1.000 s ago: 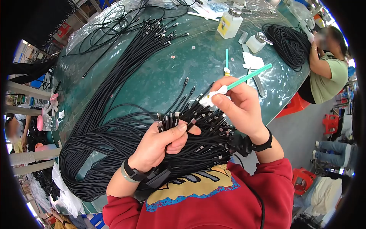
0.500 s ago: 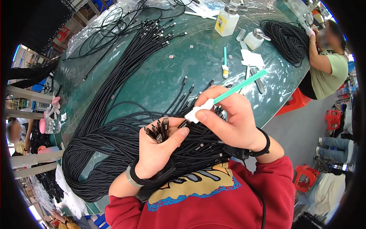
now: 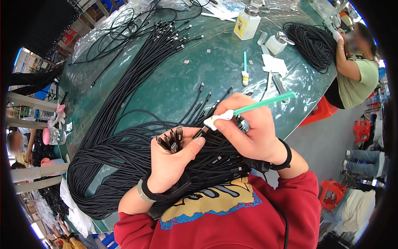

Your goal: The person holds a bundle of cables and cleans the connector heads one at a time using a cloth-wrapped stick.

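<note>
My left hand (image 3: 172,159) is closed around several black cables, whose connector ends (image 3: 171,140) stick up between thumb and fingers. One connector (image 3: 200,133) is pinched between my left thumb and forefinger, pointing toward my other hand. My right hand (image 3: 251,128) grips a green stick (image 3: 265,103) with white cloth (image 3: 217,119) wrapped around its end. That wrapped end is at the pinched connector's tip; whether they touch is hard to tell. A large bundle of black cables (image 3: 112,166) loops under and beside both hands.
On the green table (image 3: 174,83) stand a larger bottle (image 3: 246,23) and a smaller pump bottle (image 3: 277,43). A second green stick (image 3: 245,66) lies nearer me. More cables (image 3: 310,43) are coiled at the right, where a co-worker (image 3: 354,66) sits. Red stools (image 3: 331,193) stand on the floor.
The green stick in my right hand has tilted flatter, its free end dropping. The cloth end has shifted slightly right. My left hand has hardly moved.
</note>
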The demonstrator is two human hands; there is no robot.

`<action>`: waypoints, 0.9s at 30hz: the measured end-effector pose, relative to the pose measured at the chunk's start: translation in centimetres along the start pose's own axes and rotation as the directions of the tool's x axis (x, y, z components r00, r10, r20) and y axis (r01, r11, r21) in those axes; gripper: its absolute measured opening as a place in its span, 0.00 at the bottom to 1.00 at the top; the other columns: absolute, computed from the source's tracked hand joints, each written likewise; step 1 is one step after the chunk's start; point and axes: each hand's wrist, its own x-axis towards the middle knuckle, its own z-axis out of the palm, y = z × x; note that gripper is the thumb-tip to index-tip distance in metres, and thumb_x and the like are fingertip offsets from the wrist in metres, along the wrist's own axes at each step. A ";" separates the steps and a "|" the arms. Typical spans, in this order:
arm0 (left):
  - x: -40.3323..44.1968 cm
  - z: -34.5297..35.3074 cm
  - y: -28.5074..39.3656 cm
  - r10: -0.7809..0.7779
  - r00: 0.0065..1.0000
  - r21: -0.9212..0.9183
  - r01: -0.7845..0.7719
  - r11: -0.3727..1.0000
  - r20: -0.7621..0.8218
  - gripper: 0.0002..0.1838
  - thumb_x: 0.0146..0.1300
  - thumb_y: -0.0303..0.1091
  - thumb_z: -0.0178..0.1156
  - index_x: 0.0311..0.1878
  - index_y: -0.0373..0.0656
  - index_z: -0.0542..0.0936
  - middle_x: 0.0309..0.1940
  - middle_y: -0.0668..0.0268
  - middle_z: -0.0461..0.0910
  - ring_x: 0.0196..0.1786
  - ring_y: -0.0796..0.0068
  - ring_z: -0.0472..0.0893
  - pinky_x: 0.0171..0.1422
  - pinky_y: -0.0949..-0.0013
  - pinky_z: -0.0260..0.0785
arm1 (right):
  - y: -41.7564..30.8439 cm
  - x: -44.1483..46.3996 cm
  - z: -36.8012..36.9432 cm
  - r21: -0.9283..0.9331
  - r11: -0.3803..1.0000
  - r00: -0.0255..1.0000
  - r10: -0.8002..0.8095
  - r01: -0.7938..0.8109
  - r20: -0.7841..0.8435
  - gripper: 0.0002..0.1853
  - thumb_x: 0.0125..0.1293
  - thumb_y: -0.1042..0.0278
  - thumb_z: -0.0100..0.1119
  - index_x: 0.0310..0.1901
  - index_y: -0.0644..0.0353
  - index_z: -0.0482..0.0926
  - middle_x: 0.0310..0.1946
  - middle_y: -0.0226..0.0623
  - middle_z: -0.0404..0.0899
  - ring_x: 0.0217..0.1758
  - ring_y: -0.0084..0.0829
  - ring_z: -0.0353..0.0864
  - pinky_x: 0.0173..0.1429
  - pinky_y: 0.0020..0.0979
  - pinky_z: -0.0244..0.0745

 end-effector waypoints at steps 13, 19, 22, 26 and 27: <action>0.2 -0.6 -0.1 -0.030 0.996 -0.135 0.041 0.990 0.079 0.08 0.53 0.26 0.60 0.36 0.32 0.78 0.19 0.74 0.73 0.21 0.91 0.66 0.24 0.84 0.58 | 0.7 0.1 0.1 -0.012 0.993 0.993 -0.115 0.115 0.009 0.06 0.51 0.79 0.57 0.33 0.64 0.73 0.26 0.36 0.74 0.26 0.30 0.71 0.31 0.27 0.64; 0.1 -0.3 0.0 -0.005 0.999 -0.077 0.009 0.997 0.044 0.08 0.52 0.23 0.59 0.36 0.32 0.77 0.23 0.71 0.75 0.21 0.90 0.65 0.23 0.84 0.55 | 0.4 -0.2 0.1 -0.001 0.986 0.986 -0.168 0.168 0.013 0.07 0.51 0.79 0.57 0.33 0.65 0.73 0.25 0.35 0.73 0.26 0.29 0.71 0.30 0.26 0.64; -0.1 -0.2 -0.2 0.133 0.991 0.072 -0.134 0.988 0.019 0.08 0.51 0.22 0.59 0.37 0.33 0.78 0.23 0.71 0.75 0.21 0.90 0.66 0.23 0.84 0.55 | 0.2 -0.3 -0.4 -0.031 0.997 0.994 0.074 -0.077 -0.083 0.06 0.52 0.79 0.57 0.33 0.65 0.73 0.24 0.33 0.72 0.25 0.24 0.70 0.29 0.24 0.63; -0.2 -0.2 -1.4 0.342 0.936 0.261 -0.351 0.899 0.080 0.10 0.52 0.23 0.60 0.39 0.34 0.78 0.23 0.73 0.76 0.24 0.90 0.69 0.27 0.85 0.59 | -1.3 -0.6 -0.1 0.113 0.987 0.993 0.112 -0.114 0.024 0.06 0.53 0.78 0.56 0.33 0.65 0.73 0.23 0.32 0.72 0.24 0.21 0.69 0.28 0.21 0.61; -0.1 -0.3 -1.6 0.360 0.928 0.300 -0.372 0.879 0.096 0.10 0.53 0.24 0.59 0.40 0.35 0.78 0.23 0.73 0.76 0.24 0.90 0.69 0.27 0.84 0.60 | -1.3 -0.7 -0.1 0.113 0.987 0.993 0.114 -0.115 0.018 0.06 0.53 0.78 0.56 0.33 0.65 0.73 0.23 0.32 0.72 0.24 0.21 0.69 0.28 0.21 0.61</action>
